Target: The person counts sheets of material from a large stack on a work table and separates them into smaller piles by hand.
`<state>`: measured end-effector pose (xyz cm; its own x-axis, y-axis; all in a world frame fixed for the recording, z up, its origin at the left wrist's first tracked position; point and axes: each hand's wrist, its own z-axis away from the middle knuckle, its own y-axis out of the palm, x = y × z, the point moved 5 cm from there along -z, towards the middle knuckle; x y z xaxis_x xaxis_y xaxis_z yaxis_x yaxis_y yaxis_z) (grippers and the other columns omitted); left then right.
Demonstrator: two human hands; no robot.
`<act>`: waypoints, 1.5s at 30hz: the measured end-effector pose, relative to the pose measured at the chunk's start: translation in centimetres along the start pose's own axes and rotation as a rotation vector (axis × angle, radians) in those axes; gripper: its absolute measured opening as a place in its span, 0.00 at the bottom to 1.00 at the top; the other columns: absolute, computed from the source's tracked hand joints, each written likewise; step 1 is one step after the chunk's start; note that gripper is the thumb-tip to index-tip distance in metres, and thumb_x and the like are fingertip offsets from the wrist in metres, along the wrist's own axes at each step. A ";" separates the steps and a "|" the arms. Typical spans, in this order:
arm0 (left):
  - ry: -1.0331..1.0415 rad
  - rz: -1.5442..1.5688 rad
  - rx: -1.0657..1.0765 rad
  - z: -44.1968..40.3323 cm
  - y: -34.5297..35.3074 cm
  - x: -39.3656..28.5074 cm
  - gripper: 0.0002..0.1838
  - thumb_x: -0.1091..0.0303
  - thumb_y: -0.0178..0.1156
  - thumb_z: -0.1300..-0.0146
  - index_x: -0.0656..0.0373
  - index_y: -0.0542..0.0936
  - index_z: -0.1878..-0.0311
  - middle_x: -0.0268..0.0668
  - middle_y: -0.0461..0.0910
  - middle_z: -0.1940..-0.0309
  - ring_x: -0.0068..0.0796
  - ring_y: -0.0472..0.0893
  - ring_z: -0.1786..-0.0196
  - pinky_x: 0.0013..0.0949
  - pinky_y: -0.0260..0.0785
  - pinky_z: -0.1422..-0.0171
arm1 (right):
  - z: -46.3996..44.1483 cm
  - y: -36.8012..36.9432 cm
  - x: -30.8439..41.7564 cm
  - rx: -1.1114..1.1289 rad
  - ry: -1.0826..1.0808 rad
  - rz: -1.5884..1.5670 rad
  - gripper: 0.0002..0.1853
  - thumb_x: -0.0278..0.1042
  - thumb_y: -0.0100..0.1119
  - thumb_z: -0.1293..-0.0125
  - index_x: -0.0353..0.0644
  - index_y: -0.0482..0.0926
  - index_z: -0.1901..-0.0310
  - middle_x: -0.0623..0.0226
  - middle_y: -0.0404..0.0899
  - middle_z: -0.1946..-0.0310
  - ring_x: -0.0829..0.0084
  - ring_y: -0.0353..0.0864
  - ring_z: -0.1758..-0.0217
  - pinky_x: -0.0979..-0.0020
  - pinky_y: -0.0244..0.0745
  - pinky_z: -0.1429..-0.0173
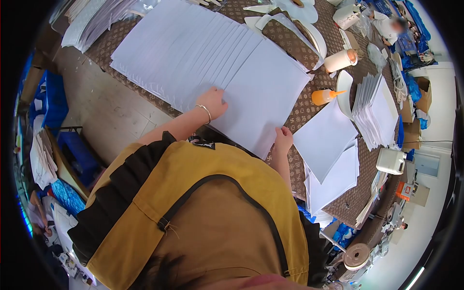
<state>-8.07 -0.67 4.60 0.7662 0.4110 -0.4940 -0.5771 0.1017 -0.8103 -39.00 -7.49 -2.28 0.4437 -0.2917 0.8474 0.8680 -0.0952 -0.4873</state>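
Observation:
White sheets (169, 43) lie fanned out in overlapping rows on the brown patterned table (302, 104). My left hand (213, 102), with a bracelet at the wrist, rests on the near edges of the fanned sheets, its fingers curled; what they pinch is too small to tell. At the near right corner of the front sheet (266, 92), my right hand (283, 139) has its fingers closed on the sheet's edge. Just right of that hand lie more white sheets (326, 137), and an orange-tipped bottle (323, 97) stands at their upper edge.
Beyond the sheets are a capped jar (340, 61) and curved white pieces (344, 92). A paper stack (374, 113) and a white canister (390, 161) stand at the right. Blue crates (50, 99) are on the left floor. Another person (386, 26) is at the upper right.

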 end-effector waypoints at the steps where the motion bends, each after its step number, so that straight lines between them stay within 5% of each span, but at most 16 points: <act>1: 0.022 0.041 -0.037 0.1 -0.1 0.0 0.22 0.64 0.55 0.50 0.60 0.72 0.49 0.46 0.71 0.52 0.46 0.73 0.53 0.41 0.68 0.50 | 0.0 0.0 -0.2 0.014 0.055 -0.058 0.16 0.31 0.62 0.49 0.34 0.76 0.58 0.70 0.75 0.72 0.77 0.73 0.73 0.74 0.70 0.70; 5: 0.119 0.129 -0.159 0.4 0.1 0.3 0.22 0.65 0.56 0.50 0.61 0.71 0.50 0.46 0.71 0.51 0.46 0.72 0.51 0.40 0.67 0.47 | 0.6 -0.5 0.9 0.063 0.255 -0.284 0.14 0.30 0.63 0.51 0.33 0.76 0.63 0.69 0.75 0.74 0.78 0.72 0.75 0.78 0.69 0.74; 12: 0.354 0.217 -0.296 1.5 -0.3 -1.5 0.21 0.70 0.54 0.49 0.64 0.71 0.50 0.47 0.71 0.50 0.46 0.72 0.50 0.40 0.65 0.45 | -0.3 -0.4 0.0 0.068 0.199 -0.209 0.11 0.32 0.62 0.48 0.37 0.75 0.64 0.71 0.73 0.75 0.79 0.71 0.74 0.77 0.68 0.75; 15: 0.525 0.007 -0.538 2.2 -1.2 -2.6 0.21 0.71 0.51 0.47 0.60 0.71 0.47 0.44 0.73 0.51 0.44 0.72 0.50 0.40 0.66 0.46 | -0.2 -0.3 -0.1 0.055 0.146 -0.194 0.11 0.32 0.63 0.48 0.37 0.75 0.64 0.71 0.73 0.75 0.79 0.70 0.75 0.78 0.68 0.75; 19: 0.295 0.442 -0.126 1.8 -0.3 -2.5 0.23 0.72 0.52 0.46 0.60 0.69 0.44 0.46 0.77 0.58 0.44 0.77 0.61 0.38 0.69 0.55 | -0.3 -0.5 -0.4 0.016 0.073 -0.201 0.11 0.30 0.63 0.49 0.35 0.75 0.65 0.70 0.73 0.75 0.79 0.70 0.75 0.78 0.68 0.72; 23: 0.258 0.717 -0.041 2.5 -0.7 -3.3 0.22 0.73 0.50 0.47 0.58 0.70 0.45 0.46 0.77 0.59 0.46 0.77 0.60 0.41 0.69 0.52 | 0.2 -0.9 -0.5 -0.002 0.086 -0.249 0.12 0.28 0.63 0.51 0.32 0.74 0.66 0.67 0.74 0.74 0.78 0.71 0.73 0.76 0.68 0.68; 28: 0.144 0.405 -0.102 -1.0 2.7 -0.1 0.22 0.72 0.51 0.46 0.59 0.71 0.45 0.46 0.77 0.58 0.45 0.77 0.65 0.38 0.70 0.57 | 0.9 -1.3 -0.1 0.035 0.151 -0.277 0.11 0.26 0.62 0.50 0.32 0.73 0.66 0.66 0.75 0.73 0.77 0.72 0.73 0.77 0.69 0.66; 31: 0.226 0.137 -0.379 -0.8 1.1 -0.2 0.18 0.69 0.51 0.47 0.59 0.73 0.51 0.48 0.77 0.60 0.45 0.77 0.59 0.41 0.69 0.52 | 0.8 -1.4 -0.1 0.049 0.139 -0.307 0.11 0.25 0.61 0.50 0.32 0.72 0.65 0.65 0.76 0.72 0.77 0.73 0.72 0.77 0.70 0.65; 39: -0.021 0.255 -0.099 -3.6 1.2 1.5 0.11 0.66 0.54 0.48 0.60 0.77 0.63 0.47 0.79 0.67 0.44 0.77 0.62 0.39 0.70 0.56 | 1.5 -1.5 0.6 -0.064 -0.224 -0.149 0.13 0.22 0.58 0.47 0.32 0.68 0.61 0.63 0.76 0.69 0.76 0.75 0.68 0.76 0.71 0.62; 45: 0.036 0.348 -0.128 -3.3 1.3 2.1 0.09 0.66 0.55 0.48 0.60 0.77 0.67 0.44 0.79 0.70 0.43 0.78 0.64 0.39 0.70 0.59 | 0.7 -1.3 1.5 -0.077 -0.382 -0.076 0.12 0.22 0.57 0.47 0.32 0.68 0.61 0.62 0.77 0.68 0.77 0.75 0.68 0.77 0.71 0.62</act>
<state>-6.23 -2.70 1.49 0.5413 0.3690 -0.7555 -0.7664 -0.1531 -0.6239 -39.34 -7.15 -0.23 0.4426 0.0929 0.8919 0.8887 -0.1779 -0.4225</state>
